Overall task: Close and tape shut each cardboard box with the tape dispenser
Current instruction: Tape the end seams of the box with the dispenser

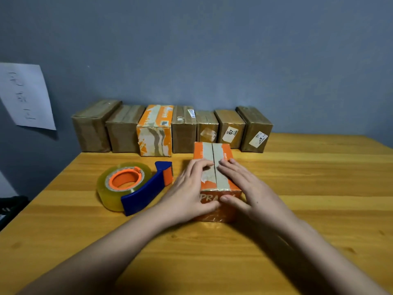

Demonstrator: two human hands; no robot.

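Observation:
An orange cardboard box [214, 154] lies in the middle of the wooden table [319, 188], its two top flaps folded down and meeting at a bare centre seam. My left hand [189, 188] presses on the left flap, with its thumb against the box's near end. My right hand [240, 186] presses flat on the right flap, thumb also on the near end. A blue tape dispenser [146, 188] with an orange hub and a roll of clear tape [110, 188] lies on its side just left of my left hand, untouched.
Several closed boxes stand in a row along the table's back edge against the grey wall: brown ones [93, 126] and one orange box [156, 133]. A white sheet of paper [25, 96] hangs on the wall at left. The table's left edge runs diagonally.

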